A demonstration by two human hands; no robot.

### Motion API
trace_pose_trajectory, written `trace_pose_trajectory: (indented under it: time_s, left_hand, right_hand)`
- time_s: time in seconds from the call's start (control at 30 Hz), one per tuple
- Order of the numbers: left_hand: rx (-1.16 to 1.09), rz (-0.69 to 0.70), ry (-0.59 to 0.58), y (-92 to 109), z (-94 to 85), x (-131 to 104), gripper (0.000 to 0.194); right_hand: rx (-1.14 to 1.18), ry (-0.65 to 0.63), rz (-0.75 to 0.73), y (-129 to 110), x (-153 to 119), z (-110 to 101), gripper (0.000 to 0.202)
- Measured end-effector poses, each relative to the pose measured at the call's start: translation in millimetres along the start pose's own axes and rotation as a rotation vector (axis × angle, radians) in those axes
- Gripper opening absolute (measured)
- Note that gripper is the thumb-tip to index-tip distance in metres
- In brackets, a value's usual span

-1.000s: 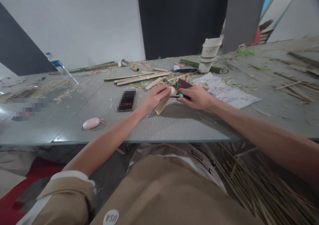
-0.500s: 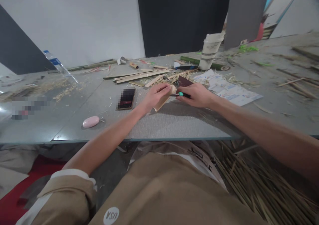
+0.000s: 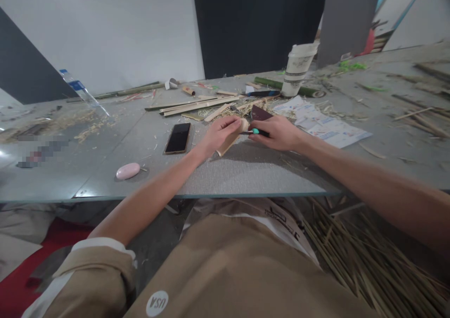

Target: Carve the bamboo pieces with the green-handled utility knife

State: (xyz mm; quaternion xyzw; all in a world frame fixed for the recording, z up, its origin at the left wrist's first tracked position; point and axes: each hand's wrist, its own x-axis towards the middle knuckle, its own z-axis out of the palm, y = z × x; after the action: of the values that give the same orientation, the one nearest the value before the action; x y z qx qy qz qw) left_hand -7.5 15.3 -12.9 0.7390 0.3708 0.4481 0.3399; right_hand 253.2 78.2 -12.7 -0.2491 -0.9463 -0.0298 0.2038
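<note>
My left hand [image 3: 225, 132] is closed around a pale piece of bamboo [image 3: 228, 146], whose lower end slants down towards the tabletop. A rounded pale tip of it shows beside the thumb. In the fist of my right hand [image 3: 277, 131] lies a small carving tool [image 3: 255, 131] with a black handle and teal collar. Its thin metal end points left and meets the bamboo; the exact contact is hidden by my fingers. Just behind the right hand a dark reddish-brown sheet [image 3: 260, 113] sticks up, partly covered by the knuckles.
On the grey table [image 3: 197, 179] lie a phone [image 3: 177, 138], a pink oval object [image 3: 128, 171] and bamboo strips [image 3: 197, 105]. Behind are a paper cup [image 3: 298, 71], a green bamboo length [image 3: 270, 83] and a clear bottle [image 3: 86, 95]. White printed paper [image 3: 326, 125] lies right.
The phone's screen has gone dark. Both hands keep nearly the same place and grip, and the view has shifted very slightly.
</note>
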Motion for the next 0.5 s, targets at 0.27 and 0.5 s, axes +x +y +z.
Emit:
trace_pose_trajectory:
  time_s: [0.27,0.5]
  left_hand:
    - [-0.003,-0.024,0.000,-0.3,-0.8,-1.2,0.036]
    - [-0.014,-0.007,-0.004,0.9,1.3,-1.1,0.041]
  right_hand:
    - [0.004,-0.020,-0.009,2.2,-0.6,0.9,0.063]
    - [0.005,0.013,-0.003,2.3,-0.5,2.8,0.063]
